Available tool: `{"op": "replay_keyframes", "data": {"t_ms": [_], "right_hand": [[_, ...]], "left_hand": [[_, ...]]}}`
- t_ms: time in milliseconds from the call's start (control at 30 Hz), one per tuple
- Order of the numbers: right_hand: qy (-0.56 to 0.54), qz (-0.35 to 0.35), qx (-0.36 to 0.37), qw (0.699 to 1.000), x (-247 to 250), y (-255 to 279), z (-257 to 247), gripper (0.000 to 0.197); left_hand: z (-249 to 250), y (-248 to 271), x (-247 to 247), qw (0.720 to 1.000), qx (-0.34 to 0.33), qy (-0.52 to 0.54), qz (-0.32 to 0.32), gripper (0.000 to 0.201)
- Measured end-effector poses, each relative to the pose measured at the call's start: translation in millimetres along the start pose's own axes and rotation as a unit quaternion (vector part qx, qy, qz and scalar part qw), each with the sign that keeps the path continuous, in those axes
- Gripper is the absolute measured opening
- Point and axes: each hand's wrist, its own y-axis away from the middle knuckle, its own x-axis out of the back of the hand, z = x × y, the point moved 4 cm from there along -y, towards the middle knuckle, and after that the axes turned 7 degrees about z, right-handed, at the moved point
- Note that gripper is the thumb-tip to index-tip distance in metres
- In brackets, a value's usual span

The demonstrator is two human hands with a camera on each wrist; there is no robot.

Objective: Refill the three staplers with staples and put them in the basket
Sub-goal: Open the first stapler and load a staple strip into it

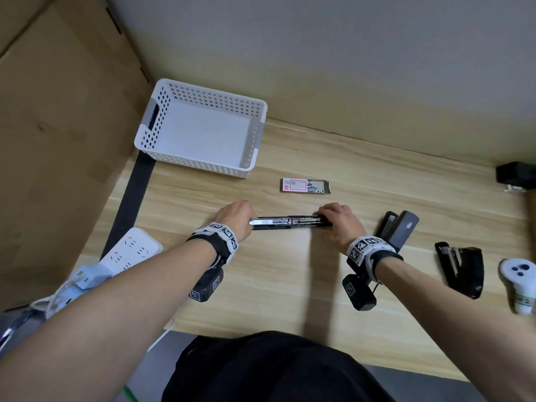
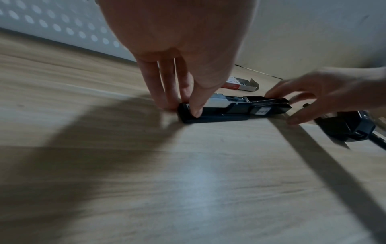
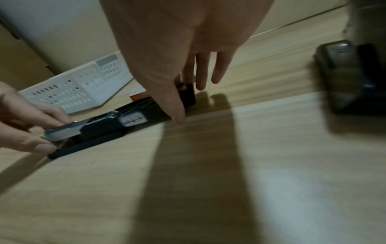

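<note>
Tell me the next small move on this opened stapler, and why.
Probably send the right hand to the staple box for a strip: the opened stapler lies flat with its metal channel exposed, the left hand pinches its end, and the box sits open just beyond.

Overhead head view; low, close wrist views, stapler (image 1: 278,223) common to all.
</note>
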Motion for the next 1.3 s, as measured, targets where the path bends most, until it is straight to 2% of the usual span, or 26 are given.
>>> {"op": "replay_keyframes", "data": {"t_ms": [133, 367, 500, 633, 733, 867, 1067, 1200, 1300], "right_hand": [[-0.048, -0.02, -0.053, 0.997, 1.4, 5.7, 14.0, 0.032], [-0.097, 0.033, -0.015, 0.995, 22.8, 20.8, 9.4, 0.03], [-0.107, 0.055, 0.035, 0.992, 41.5, 18.7, -15.4, 0.027], [-0.12, 0.052, 0.049, 0.99, 44.1, 8.0, -54.6, 0.025], [-0.113, 0.025, 0.063, 0.991, 34.7, -2.1, -84.9, 0.027], [-0.101, 0.015, 0.09, 0.991, 20.0, -12.3, -117.0, 0.027], [-0.022, -0.018, 0.132, 0.991, -15.3, -17.7, -140.1, 0.03], [-0.013, -0.005, 0.136, 0.991, -21.6, -18.5, -132.7, 0.035], [-0.014, 0.001, 0.113, 0.993, -20.5, -18.0, -113.3, 0.038]], "left_hand": [[5.1, 0.9, 4.7, 1.0, -0.003, -0.009, -0.008, 0.016], [8.3, 3.4, 11.8, 1.0, -0.004, 0.012, -0.017, 0.017], [7.6, 8.2, 12.8, 0.999, -0.007, 0.028, -0.013, 0.019], [3.5, 17.7, 13.9, 0.999, -0.003, 0.051, -0.003, 0.021], [-8.5, 26.3, 13.5, 0.997, 0.009, 0.082, 0.002, 0.026], [-40.1, 41.5, 9.0, 0.992, 0.042, 0.119, -0.001, 0.051], [-72.2, 62.8, 4.9, 0.977, 0.095, 0.189, 0.017, 0.048], [-54.4, 61.9, 13.5, 0.963, 0.059, 0.256, 0.053, 0.042], [-29.6, 55.5, 18.0, 0.963, 0.018, 0.26, 0.07, 0.04]]}}
